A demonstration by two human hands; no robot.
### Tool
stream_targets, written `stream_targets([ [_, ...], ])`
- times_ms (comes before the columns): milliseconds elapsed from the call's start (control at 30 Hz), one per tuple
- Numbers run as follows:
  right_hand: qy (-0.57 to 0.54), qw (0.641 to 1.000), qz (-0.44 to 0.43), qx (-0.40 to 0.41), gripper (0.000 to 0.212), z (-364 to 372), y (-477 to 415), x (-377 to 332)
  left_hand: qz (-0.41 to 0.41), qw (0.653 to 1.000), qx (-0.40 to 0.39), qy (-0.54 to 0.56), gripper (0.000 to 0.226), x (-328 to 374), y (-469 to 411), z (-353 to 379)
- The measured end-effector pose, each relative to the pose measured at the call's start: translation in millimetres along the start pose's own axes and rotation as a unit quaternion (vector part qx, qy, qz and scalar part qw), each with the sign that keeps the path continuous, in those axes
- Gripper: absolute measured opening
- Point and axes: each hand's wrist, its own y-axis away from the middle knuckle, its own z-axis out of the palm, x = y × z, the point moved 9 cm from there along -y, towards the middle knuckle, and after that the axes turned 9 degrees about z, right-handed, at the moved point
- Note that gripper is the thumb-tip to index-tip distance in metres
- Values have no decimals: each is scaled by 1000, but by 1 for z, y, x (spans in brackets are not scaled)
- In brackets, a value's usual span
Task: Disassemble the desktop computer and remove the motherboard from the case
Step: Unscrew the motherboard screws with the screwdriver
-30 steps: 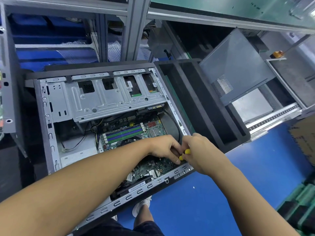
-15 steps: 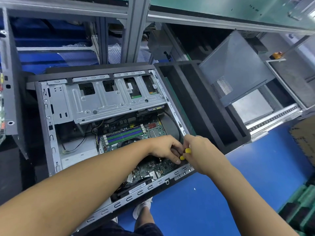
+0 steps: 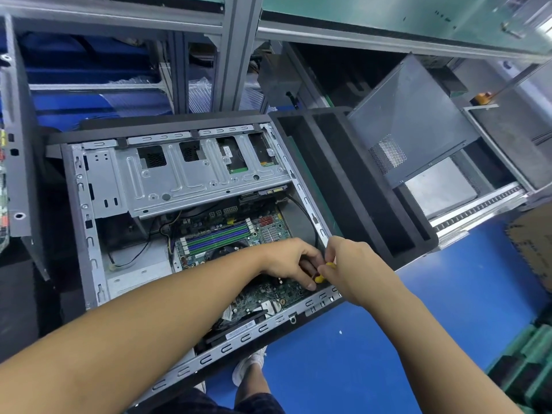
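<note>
1. The computer case [image 3: 86,234] lies on its side, open face up, at the bench edge.
2. The motherboard [image 3: 268,231] sits inside the case, below the metal drive cage [image 3: 185,177].
3. The right hand [image 3: 355,264] is curled round a yellow-handled tool [image 3: 319,278] over the board's near right corner, by the case rim.
4. The left hand [image 3: 286,258] has its fingers bent down, tips touching the board just beside the tool. Whether it grips anything cannot be told.
5. A black tray [image 3: 358,186] stands just right of the case, with a grey side panel [image 3: 412,121] tilted beyond it.
6. The floor [image 3: 418,324] below is blue, and a white shoe [image 3: 248,369] shows on it.
</note>
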Motion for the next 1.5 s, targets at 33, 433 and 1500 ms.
stream_targets([
  [33, 8, 1000, -11, -4, 12, 0, 1, -1, -2, 1000, -9, 3, 30, 0, 1, 1],
  [433, 12, 999, 31, 31, 35, 1, 0, 7, 23, 999, 27, -30, 34, 3, -2, -5],
  [1500, 17, 1000, 13, 23, 28, 6, -4, 1, 32, 992, 25, -123, 33, 7, -2, -11],
])
